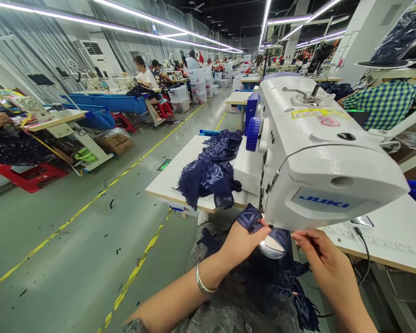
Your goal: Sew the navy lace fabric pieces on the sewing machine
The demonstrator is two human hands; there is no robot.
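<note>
Touching left hand [238,244], navy lace fabric [248,218], right hand [329,259] just beside.

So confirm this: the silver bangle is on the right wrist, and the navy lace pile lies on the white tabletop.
Wrong wrist: the head view shows the silver bangle on the left wrist. The navy lace pile does lie on the white tabletop.

Beyond the left hand [241,241], the white table [169,183] bears a heap of dark blue lace cloth [210,175], drooping over the near edge; between that heap and the right hand [327,259] stands a sewing machine [308,138].
</note>
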